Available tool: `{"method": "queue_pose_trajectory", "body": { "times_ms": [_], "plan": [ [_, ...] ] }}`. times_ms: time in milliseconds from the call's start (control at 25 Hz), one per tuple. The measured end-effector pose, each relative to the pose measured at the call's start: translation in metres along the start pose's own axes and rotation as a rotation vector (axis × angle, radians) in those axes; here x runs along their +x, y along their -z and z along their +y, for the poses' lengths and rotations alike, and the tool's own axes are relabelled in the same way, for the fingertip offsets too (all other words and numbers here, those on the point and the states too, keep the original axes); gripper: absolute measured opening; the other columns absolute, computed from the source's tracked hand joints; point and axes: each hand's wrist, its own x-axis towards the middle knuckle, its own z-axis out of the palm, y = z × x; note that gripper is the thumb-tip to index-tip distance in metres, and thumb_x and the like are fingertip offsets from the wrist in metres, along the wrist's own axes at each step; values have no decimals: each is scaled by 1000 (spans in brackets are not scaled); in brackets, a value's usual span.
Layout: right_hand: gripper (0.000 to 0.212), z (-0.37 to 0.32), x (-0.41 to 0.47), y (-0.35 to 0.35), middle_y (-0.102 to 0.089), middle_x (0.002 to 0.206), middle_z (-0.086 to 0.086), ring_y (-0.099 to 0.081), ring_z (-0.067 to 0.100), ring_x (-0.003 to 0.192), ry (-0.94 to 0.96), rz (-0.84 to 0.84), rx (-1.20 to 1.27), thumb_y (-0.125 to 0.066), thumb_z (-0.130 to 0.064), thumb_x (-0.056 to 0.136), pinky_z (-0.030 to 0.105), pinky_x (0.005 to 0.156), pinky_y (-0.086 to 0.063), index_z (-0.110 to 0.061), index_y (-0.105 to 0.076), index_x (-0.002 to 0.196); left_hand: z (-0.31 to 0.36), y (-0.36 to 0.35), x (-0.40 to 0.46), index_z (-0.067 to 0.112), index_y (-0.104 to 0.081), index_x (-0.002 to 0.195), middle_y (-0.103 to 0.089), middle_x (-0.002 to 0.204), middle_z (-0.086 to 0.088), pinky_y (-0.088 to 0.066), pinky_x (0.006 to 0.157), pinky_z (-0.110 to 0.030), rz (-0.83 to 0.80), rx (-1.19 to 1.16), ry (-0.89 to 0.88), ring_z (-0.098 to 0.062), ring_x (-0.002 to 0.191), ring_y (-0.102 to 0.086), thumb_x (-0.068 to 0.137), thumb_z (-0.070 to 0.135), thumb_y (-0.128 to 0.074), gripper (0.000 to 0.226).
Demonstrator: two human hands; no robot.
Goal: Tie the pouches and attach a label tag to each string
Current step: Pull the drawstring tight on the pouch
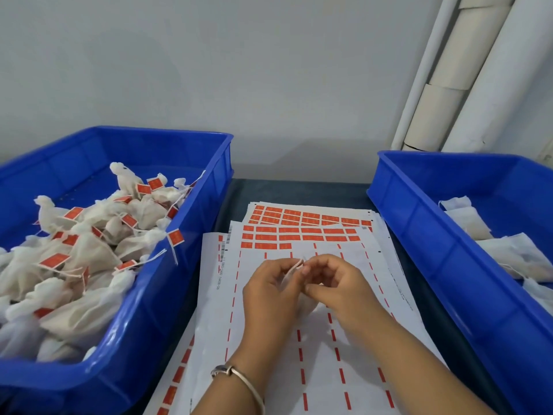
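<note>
Hands meet low over the white label sheets (299,339): the left hand (270,290) and right hand (335,283) both curl their fingers round a thin white string (294,266), pinching it between them. The pouch beneath is mostly hidden by the palms. Left of the hands, a blue plastic bin (167,265) holds tied white cloth pouches (89,250) with orange tags; right, a second blue bin (449,259), cut off by the frame, holds flat untied pouches (472,226). Beyond the fingers lie rows of orange label stickers (299,232), print too small to read.
</note>
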Motion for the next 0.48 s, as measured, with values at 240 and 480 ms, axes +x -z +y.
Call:
{"method": "queue_pose_trajectory", "body": {
  "times_ms": [240,480],
  "plan": [
    [18,5,1,5,-72,92,-16,-67,6,92,-23,62,207,-63,-41,68,19,76,-55,-35,-74,82,0,-3,-4,44,-58,72,-55,77,45,-35,59,7,-34,27,-56,21,83,-50,77,27,-73,23],
    [27,10,0,14,-72,95,-13,-67,10,95,-3,38,308,-63,-45,66,21,79,-54,-32,-74,87,-3,-4,-7,49,-59,70,-57,80,43,-37,64,4,-69,88,-130,16,85,-53,76,32,-72,22]
  ]
}}
